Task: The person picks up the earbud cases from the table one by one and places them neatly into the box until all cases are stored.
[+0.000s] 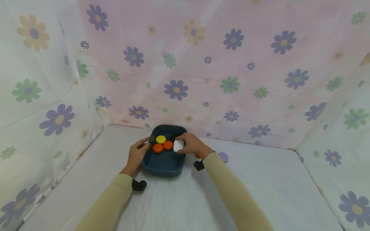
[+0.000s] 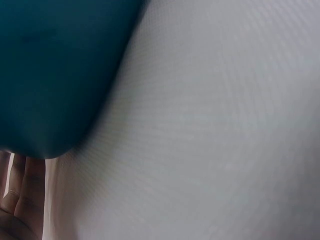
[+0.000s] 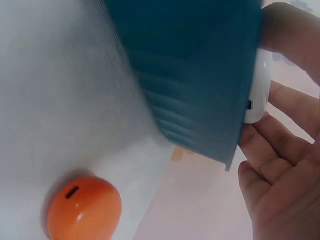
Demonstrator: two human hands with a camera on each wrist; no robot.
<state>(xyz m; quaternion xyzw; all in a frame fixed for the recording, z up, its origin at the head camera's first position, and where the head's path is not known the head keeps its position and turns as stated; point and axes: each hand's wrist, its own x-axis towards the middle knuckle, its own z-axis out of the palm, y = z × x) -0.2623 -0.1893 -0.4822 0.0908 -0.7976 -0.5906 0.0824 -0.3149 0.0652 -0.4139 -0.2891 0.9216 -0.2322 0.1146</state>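
Note:
A deep blue plastic tray (image 1: 163,166) with rounded corners stands in front of me. My left hand (image 1: 136,156) holds its left rim; in the left wrist view, that hand's fingers (image 2: 31,190) lie along the tray's outer wall. Over the right rim, my right hand (image 1: 191,144) pinches a white rounded-square case (image 1: 178,146) between thumb and fingers. A small black slot shows on the white case (image 3: 260,92) in the right wrist view. Inside the tray are a yellow round piece (image 1: 160,139), two orange round pieces (image 1: 158,148) and a dark piece (image 1: 174,137), partly hidden by my right hand.
Right of the tray, a purple round piece (image 1: 223,157) and an orange piece (image 3: 85,209) with a black slot lie on the white cloth (image 1: 173,202). My right arm partly covers the orange one in the head view. Flower-patterned curtains (image 1: 202,73) surround the table.

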